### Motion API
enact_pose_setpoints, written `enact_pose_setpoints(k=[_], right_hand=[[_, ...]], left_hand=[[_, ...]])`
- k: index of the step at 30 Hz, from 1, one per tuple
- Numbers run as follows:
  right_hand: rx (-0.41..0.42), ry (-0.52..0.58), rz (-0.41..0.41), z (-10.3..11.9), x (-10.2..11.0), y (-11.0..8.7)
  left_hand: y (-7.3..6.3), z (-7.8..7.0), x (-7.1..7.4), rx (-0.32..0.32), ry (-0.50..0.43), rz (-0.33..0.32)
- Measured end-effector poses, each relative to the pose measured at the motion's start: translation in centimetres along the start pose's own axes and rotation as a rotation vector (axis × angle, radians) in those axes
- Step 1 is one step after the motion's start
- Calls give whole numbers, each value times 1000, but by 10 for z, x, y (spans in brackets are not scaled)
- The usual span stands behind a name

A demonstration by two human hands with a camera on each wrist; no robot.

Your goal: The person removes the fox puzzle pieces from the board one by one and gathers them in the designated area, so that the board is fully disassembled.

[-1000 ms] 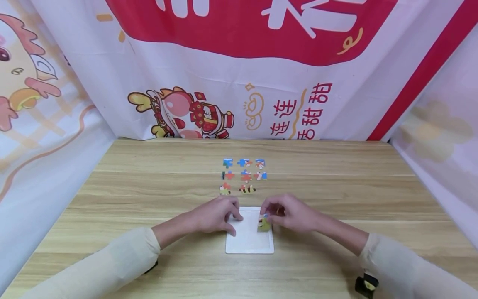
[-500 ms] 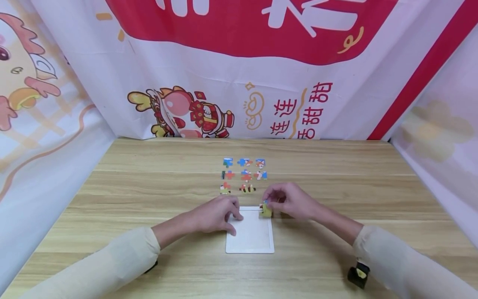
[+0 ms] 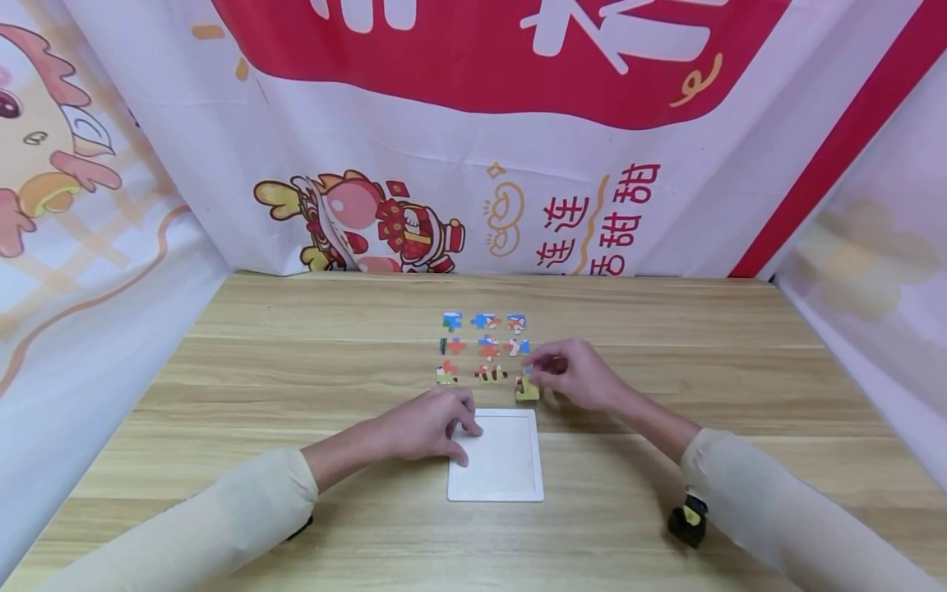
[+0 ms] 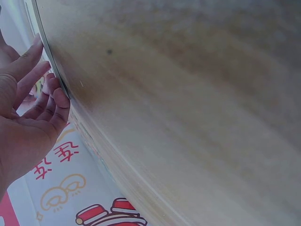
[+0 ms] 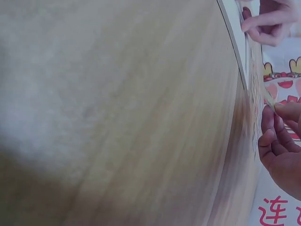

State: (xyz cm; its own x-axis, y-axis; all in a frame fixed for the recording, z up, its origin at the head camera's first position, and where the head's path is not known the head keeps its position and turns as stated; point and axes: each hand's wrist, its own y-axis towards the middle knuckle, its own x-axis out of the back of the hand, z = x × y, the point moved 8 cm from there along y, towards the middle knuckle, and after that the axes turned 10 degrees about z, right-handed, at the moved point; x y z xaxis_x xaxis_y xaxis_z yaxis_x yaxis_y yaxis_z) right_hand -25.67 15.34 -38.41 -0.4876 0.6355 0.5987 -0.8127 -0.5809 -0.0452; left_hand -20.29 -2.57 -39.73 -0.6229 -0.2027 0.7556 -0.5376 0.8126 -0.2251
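In the head view my right hand (image 3: pixel 583 376) pinches a yellow-green jigsaw piece (image 3: pixel 528 390) between thumb and fingertips, just beyond the top right corner of a white puzzle tray (image 3: pixel 496 496). The same piece shows thin and edge-on at the fingertips in the right wrist view. My left hand (image 3: pixel 432 423) rests on the tray's left edge, thumb and index finger spread over its bare floor. Several loose jigsaw pieces (image 3: pixel 488 348), blue, orange and yellow-green, lie in rows beyond the tray. The pinched piece is at the right end of their nearest row.
A wooden table (image 3: pixel 311 345) carries everything. Behind it hangs a white and red printed cloth (image 3: pixel 473 140), with more printed cloth at both sides. A small black and yellow object (image 3: pixel 688 520) shows beneath the right sleeve.
My right hand has moved away from me, carrying the jigsaw piece from over the tray's right side to the nearest row of loose pieces. The left hand and the tray have stayed put.
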Motion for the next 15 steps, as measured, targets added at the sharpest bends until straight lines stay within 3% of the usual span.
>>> enact_pose_setpoints(k=[5,15], right_hand=[[-43,-10,-36,-8,4,7],[-43,-69,-64,-11,9,21]], left_hand=[[0,0,0,-3,1,-1],[-1,-1,1,-9,-2,-4]])
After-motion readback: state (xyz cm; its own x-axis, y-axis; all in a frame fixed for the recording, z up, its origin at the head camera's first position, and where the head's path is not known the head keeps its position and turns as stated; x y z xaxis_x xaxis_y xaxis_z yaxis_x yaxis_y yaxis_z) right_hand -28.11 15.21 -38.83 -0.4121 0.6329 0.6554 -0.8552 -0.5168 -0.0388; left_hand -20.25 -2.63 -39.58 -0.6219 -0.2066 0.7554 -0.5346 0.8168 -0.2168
